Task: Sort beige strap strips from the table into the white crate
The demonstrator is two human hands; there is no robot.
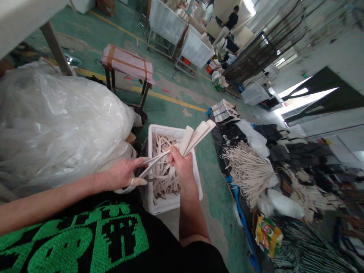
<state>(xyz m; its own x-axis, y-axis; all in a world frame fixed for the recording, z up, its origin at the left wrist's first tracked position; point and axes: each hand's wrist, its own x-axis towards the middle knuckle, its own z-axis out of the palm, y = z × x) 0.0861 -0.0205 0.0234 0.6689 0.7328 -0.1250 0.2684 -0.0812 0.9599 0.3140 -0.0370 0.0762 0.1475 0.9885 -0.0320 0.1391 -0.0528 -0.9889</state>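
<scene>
Several flat beige straps (193, 137) with rounded ends are in my right hand (182, 163). The fingers are closed round them, and the ends fan out up and to the right. The thinner parts of the straps run left to my left hand (125, 173), whose fingers are closed on them. One finger of the left hand has a tan wrap (138, 182) on it. Below both hands stands a white plastic crate (174, 129), with many loose beige strips (163, 185) lying tangled inside it.
Big clear plastic bags (65, 125) bulge at left, beside a padded pink-topped stool (127, 62). On the right, a blue-edged pallet (241, 220) bears a bundle of beige straps (250, 170) and dark bundles. White wheeled bins (196, 47) and people (231, 19) are farther back.
</scene>
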